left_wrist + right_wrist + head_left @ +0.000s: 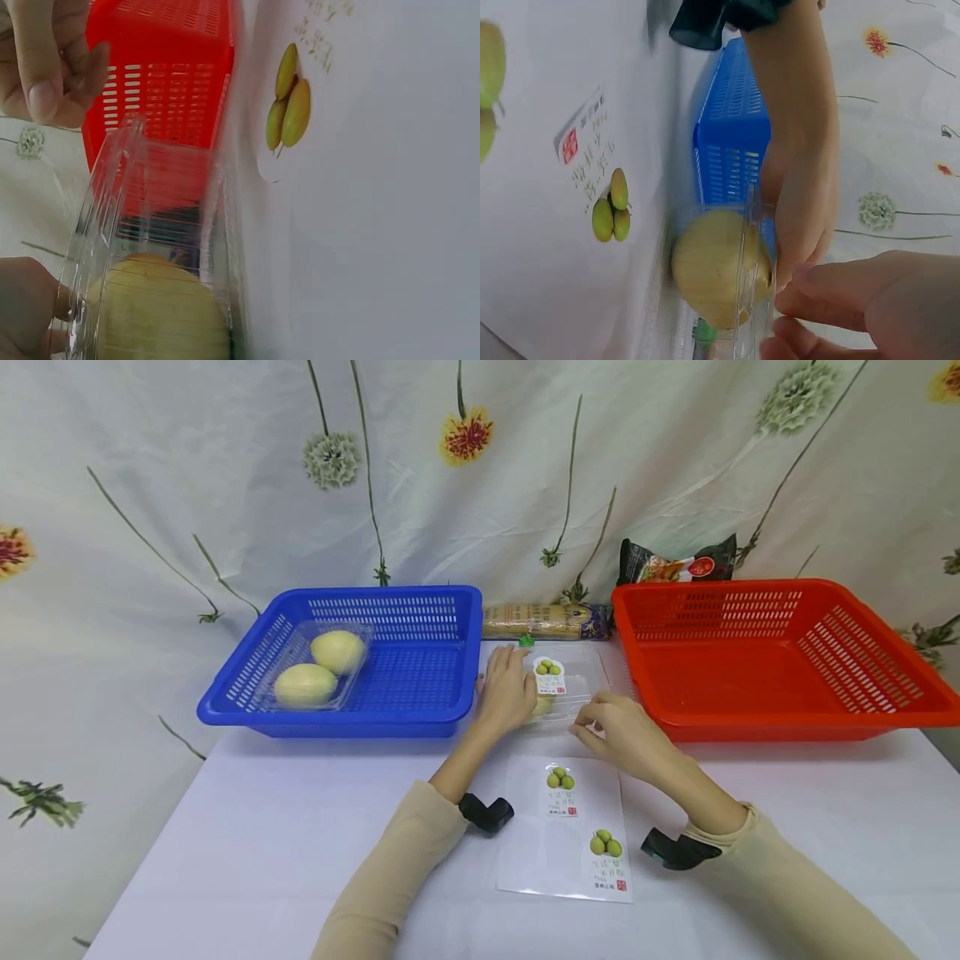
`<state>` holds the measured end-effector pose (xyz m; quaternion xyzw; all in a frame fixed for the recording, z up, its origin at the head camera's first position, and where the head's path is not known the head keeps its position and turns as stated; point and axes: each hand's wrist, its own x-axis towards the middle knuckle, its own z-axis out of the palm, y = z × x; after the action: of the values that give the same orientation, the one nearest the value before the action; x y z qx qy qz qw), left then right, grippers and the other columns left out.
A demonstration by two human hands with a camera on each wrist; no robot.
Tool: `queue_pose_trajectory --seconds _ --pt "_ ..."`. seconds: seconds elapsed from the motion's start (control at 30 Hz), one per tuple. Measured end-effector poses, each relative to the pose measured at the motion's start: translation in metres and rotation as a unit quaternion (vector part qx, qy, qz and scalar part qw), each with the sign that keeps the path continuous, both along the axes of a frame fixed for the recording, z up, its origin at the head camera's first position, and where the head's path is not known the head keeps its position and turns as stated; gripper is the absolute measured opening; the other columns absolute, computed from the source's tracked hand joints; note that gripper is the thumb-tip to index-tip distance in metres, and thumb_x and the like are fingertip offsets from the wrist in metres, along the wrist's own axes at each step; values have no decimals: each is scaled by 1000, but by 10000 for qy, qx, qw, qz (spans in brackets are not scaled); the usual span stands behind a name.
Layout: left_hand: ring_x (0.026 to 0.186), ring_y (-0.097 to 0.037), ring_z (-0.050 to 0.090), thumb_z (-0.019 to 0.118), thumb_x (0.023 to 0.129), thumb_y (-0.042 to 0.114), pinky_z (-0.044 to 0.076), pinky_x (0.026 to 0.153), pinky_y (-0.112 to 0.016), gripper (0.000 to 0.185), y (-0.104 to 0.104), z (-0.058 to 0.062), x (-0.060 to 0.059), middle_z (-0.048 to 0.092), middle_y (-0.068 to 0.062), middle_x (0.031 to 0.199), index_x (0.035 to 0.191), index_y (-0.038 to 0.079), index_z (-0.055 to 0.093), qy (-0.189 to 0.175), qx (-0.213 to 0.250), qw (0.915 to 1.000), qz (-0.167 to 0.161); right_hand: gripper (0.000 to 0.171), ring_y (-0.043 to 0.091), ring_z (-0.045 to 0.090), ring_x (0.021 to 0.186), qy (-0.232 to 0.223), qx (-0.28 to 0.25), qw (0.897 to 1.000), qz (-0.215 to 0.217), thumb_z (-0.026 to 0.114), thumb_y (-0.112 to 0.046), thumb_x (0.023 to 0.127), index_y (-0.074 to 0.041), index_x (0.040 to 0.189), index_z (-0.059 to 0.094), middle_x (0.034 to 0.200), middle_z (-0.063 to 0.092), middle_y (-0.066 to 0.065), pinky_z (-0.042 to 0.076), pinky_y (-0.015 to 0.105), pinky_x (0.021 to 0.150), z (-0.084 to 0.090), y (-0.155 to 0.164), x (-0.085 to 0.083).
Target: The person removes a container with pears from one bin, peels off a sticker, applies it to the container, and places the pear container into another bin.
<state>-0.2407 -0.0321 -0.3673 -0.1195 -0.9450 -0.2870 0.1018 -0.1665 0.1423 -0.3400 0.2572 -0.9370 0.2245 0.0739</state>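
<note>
Clamshell box (564, 687) of clear plastic sits on the surface (300, 827) between the blue basket (450, 610) and the red basket (750, 727), a yellow-green fruit (716, 266) inside. Left hand (506, 692) lies on its left side, fingers straight and relaxed against the lid. Right hand (618, 731) pinches the near right edge, fingers curled on the plastic. Sticker sheet (566, 831) lies just behind the hands.
</note>
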Motion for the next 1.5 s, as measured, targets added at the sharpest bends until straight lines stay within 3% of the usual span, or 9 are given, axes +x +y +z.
queue_pose_trajectory --seconds 0.23,0.43,0.67,0.83,0.97,1.1,1.23,1.33,1.5 --pt "141 -35 12 42 94 25 26 103 -64 55 -2 6 -5 22 -22 151 145 7 33 -559 -344 9978 98 41 29 69 78 -1143 -319 9922 -372 66 -17 87 14 112 60 91 69 22 56 38 68 -4 -3 0" --pt "127 -41 26 42 96 30 34 97 -55 54 0 6 11 30 -30 136 144 5 34 -527 -890 9945 134 61 38 64 93 -1636 -801 9782 -999 61 -29 91 20 124 47 100 67 26 55 43 74 -11 -3 -1" --pt "104 -46 49 43 97 28 44 88 -52 54 1 6 35 42 -37 115 137 -6 35 -382 -942 9942 359 70 37 67 84 -2436 -1804 9463 -1127 52 -33 96 19 134 28 123 51 36 56 41 72 -17 -8 -3" --pt "97 -47 56 43 97 27 51 77 -51 57 -1 9 50 46 -41 112 141 -7 31 -542 -541 9967 264 71 48 45 120 -2355 -2025 9408 -1358 46 -30 98 20 140 16 135 38 38 40 53 98 -14 -10 -5" --pt "93 -45 57 48 96 24 51 75 -50 56 -4 15 60 43 -39 113 142 -2 31 -548 -142 9984 37 64 48 43 122 -2092 -2063 9443 -1482 50 -22 96 19 139 24 134 40 37 37 54 100 -5 -8 -3" --pt "96 -45 56 52 95 22 50 79 -51 59 -5 26 69 39 -39 116 144 -2 28 -242 304 9990 -238 51 48 48 116 -1609 -2128 9547 -1316 53 -17 94 15 131 39 129 46 36 42 55 94 10 -3 1" --pt "95 -42 56 58 92 19 51 74 -47 60 -4 40 74 39 -36 120 141 -4 34 467 938 9934 -458 42 46 53 109 -1228 -2256 9606 -1066 55 -16 93 11 124 46 125 51 33 49 54 86 30 7 1" --pt "79 -30 59 63 88 18 51 65 -35 59 -1 47 72 42 -32 122 138 -5 41 1067 1472 9813 -636 55 44 49 115 -1246 -2316 9581 -1138 55 -22 94 7 138 37 134 46 29 48 54 88 46 17 2" --pt "67 -19 53 67 85 11 49 61 -19 56 14 56 61 46 -29 126 132 -8 47 1697 2410 9485 -1159 72 43 40 125 -1516 -2518 9454 -1408 54 -33 95 0 149 19 146 33 24 42 55 95 67 39 0"
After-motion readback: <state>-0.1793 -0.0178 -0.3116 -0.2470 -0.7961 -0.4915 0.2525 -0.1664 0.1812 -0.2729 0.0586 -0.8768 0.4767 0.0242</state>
